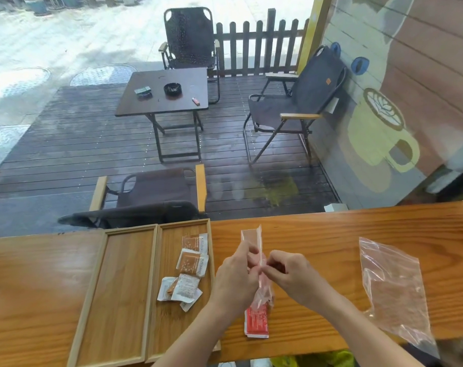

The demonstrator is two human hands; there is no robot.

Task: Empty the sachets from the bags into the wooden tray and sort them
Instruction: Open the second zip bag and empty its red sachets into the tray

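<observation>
A two-compartment wooden tray (156,287) lies on the counter at the left. Its left compartment is bare; its right one holds several orange-and-white sachets (189,268). Just right of the tray, my left hand (235,279) and my right hand (288,274) both pinch a clear plastic bag (254,239) held upright edge-on between them. Red sachets (257,323) lie on the counter at the bag's lower end, partly inside it as far as I can tell. A second clear zip bag (394,290) lies flat and looks empty at the right.
The wooden counter (331,234) runs along a window. Outside on a deck stand a folding table and three folding chairs. A small white object (335,207) sits at the counter's far edge.
</observation>
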